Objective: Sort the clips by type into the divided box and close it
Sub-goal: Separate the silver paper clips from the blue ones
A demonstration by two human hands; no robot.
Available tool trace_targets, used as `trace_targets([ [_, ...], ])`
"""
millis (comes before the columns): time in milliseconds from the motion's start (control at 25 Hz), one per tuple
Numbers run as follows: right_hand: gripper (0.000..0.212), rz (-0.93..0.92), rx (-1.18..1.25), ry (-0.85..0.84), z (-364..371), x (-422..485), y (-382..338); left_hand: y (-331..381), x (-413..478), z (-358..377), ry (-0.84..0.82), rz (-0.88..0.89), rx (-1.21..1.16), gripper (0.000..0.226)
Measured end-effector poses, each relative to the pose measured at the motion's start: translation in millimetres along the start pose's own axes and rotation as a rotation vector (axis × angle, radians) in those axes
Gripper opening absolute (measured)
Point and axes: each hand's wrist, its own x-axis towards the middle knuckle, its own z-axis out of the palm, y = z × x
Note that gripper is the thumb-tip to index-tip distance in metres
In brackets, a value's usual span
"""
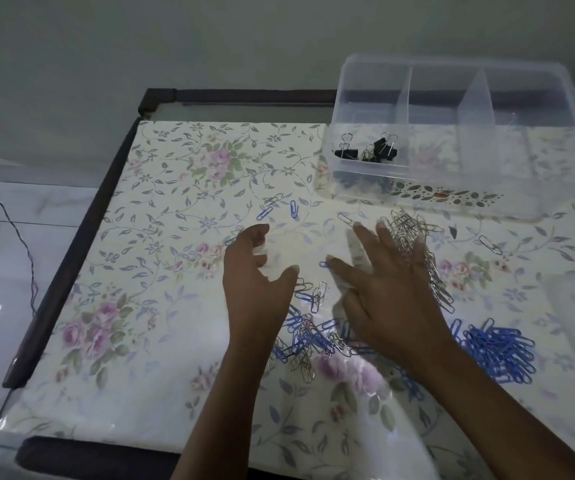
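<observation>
A clear divided box stands at the table's far right, lid off, with black binder clips in its left compartment. Silver paper clips lie heaped right of centre, and blue paper clips are piled further right and nearer me. A mixed blue and silver heap lies between my wrists. My left hand hovers over the table with fingers curled and apart, holding nothing. My right hand is spread flat, its fingers partly over the silver heap.
The table wears a floral cloth under clear plastic, with a dark wooden frame along its left and far edges. A few loose clips lie beyond my left hand. A thin cable runs over the pale floor at left.
</observation>
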Motion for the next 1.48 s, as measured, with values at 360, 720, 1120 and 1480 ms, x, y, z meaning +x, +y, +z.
trace_targets([
  [360,0.042,-0.009,0.040,0.128,-14.2,1.5,9.5,-15.7,1.8,10.0,-0.069,0.231,0.268,0.032],
  [720,0.055,-0.147,0.241,-0.137,13.5,99.1,-46.4,-29.3,23.6,-24.5,0.081,0.174,0.431,0.064],
  [1120,0.070,-0.206,0.109,-0.217,23.7,77.0,-43.4,-26.7,13.4,-12.3,-0.199,-0.007,0.695,0.068],
  [1480,0.086,-0.140,-0.048,-0.327,-6.9,30.5,-3.2,-21.5,-2.1,7.6,-0.420,0.214,0.645,0.062],
])
